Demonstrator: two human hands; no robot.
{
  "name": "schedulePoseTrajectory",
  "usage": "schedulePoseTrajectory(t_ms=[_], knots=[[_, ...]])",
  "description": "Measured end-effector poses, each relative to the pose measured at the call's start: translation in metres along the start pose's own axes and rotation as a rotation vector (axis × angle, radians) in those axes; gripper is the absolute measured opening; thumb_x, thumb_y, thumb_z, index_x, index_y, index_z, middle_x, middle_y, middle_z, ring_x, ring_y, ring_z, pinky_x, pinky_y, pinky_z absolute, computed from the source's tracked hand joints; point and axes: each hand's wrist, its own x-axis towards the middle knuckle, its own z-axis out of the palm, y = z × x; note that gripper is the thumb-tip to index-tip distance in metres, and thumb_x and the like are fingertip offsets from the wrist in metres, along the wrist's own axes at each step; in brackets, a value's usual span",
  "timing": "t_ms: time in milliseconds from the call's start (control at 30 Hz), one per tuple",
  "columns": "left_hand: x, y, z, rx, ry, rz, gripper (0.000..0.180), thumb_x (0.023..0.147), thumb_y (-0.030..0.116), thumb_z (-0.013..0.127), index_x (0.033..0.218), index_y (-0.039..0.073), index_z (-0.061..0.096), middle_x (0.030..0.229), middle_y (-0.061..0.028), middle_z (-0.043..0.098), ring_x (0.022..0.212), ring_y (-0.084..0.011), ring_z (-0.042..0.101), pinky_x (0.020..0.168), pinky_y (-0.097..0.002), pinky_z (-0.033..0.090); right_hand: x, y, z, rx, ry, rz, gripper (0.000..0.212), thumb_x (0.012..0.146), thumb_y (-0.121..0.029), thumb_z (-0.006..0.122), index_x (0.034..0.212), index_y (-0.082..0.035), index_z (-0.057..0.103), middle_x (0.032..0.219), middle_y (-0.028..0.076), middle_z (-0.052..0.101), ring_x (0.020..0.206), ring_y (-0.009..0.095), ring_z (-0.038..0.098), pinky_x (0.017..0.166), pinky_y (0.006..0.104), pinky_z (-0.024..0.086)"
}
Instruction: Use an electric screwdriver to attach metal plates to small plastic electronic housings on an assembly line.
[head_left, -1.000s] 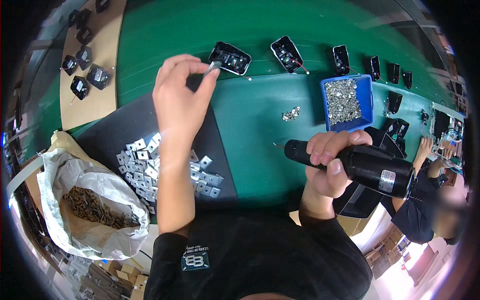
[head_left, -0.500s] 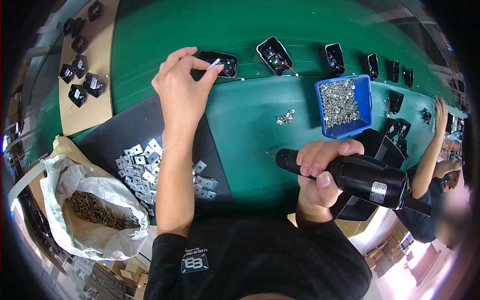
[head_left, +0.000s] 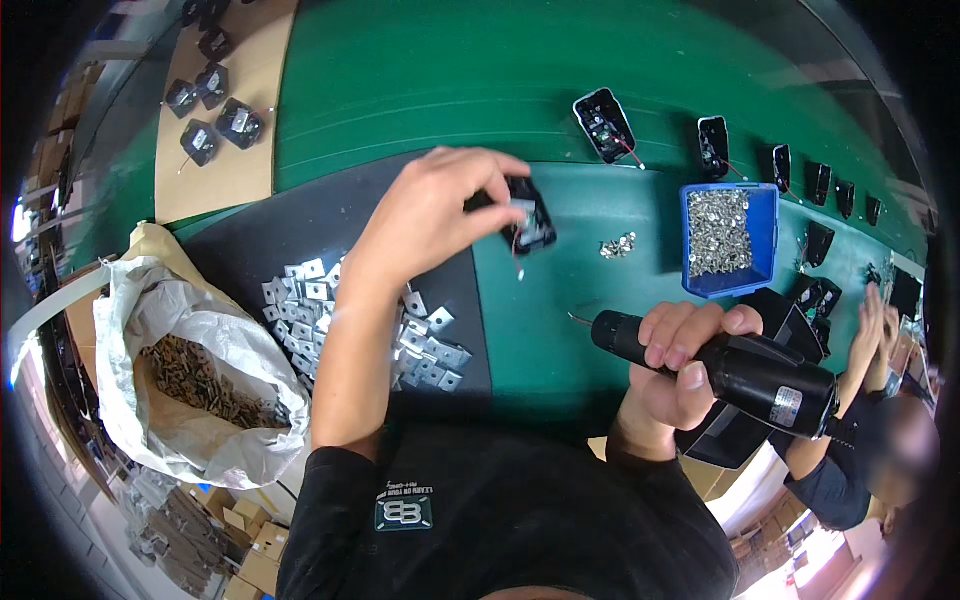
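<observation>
Moved: left hand [head_left: 430, 215] carries black housing [head_left: 527, 212] from 12 o'clock row toward bench [head_left: 540, 300] centre, fingers pinching it. Right hand [head_left: 675, 365] grips electric screwdriver [head_left: 740, 375]; bracket [head_left: 520, 206] unscrewed yet.

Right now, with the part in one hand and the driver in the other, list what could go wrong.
1. The left hand holds the small black housing by its edge only; its loose red wire dangles and could snag.
2. The electric screwdriver in the right hand points its bit toward the left forearm; a slip might jab it.
3. Loose screws beside the blue bin could scatter if brushed.
</observation>
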Motion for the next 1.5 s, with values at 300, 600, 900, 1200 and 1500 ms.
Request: schedulePoseTrajectory(t_ms=[300, 600, 900, 1200, 1500], knots=[[-0.033, 0.018, 0.01, 0.044, 0.196, -0.024, 0.022, 0.061, 0.008, 0.077, 0.068, 0.006, 0.056, 0.106, -0.0066, 0.061, 0.1, -0.0268, 0.055, 0.086, -0.0366, 0.04, 0.0, 0.002, 0.003, -0.003, -0.081, -0.01, 0.045, 0.074, -0.012, 0.064, 0.11, -0.009, 0.036, 0.066, 0.002, 0.047, 0.056, 0.015, 0.047, 0.057, 0.0312, 0.041], [-0.046, 0.018, 0.037, 0.208, 0.304, -0.152, 0.021, 0.064, 0.012, 0.077, 0.069, 0.008, 0.057, 0.1, -0.0045, 0.063, 0.093, -0.0233, 0.056, 0.086, -0.0375, 0.034, -0.003, -0.001, 0.006, 0.043, -0.062, 0.038, 0.046, 0.074, -0.012, 0.068, 0.107, -0.011, 0.036, 0.065, 0.002, 0.048, 0.058, 0.016, 0.049, 0.06, 0.0332, 0.043], [-0.032, 0.02, 0.032, 0.064, 0.204, -0.247, 0.031, 0.067, 0.007, 0.075, 0.089, 0.004, 0.054, 0.087, -0.0091, 0.063, 0.079, -0.0261, 0.06, 0.074, -0.0346, 0.046, 0.0, 0.003, 0.006, 0.012, -0.087, -0.016, 0.046, 0.074, -0.014, 0.065, 0.11, -0.009, 0.037, 0.064, 0.001, 0.046, 0.054, 0.014, 0.046, 0.056, 0.0303, 0.041], [-0.03, 0.02, 0.028, 0.061, 0.112, -0.246, 0.023, 0.07, 0.012, 0.07, 0.09, 0.007, 0.06, 0.087, -0.0066, 0.06, 0.086, -0.0271, 0.057, 0.081, -0.038, 0.037, -0.001, -0.005, 0.012, 0.067, -0.061, 0.016, 0.048, 0.073, -0.017, 0.071, 0.107, -0.012, 0.036, 0.064, 0.001, 0.047, 0.056, 0.015, 0.049, 0.059, 0.0322, 0.043], [-0.032, 0.02, 0.032, 0.013, 0.093, -0.241, 0.023, 0.074, 0.009, 0.066, 0.095, 0.007, 0.057, 0.093, -0.0083, 0.058, 0.089, -0.0282, 0.056, 0.081, -0.0393, 0.038, -0.005, -0.009, 0.016, 0.093, -0.09, -0.036, 0.047, 0.075, -0.019, 0.069, 0.109, -0.013, 0.037, 0.062, 0.0, 0.047, 0.051, 0.015, 0.048, 0.055, 0.0318, 0.043]])
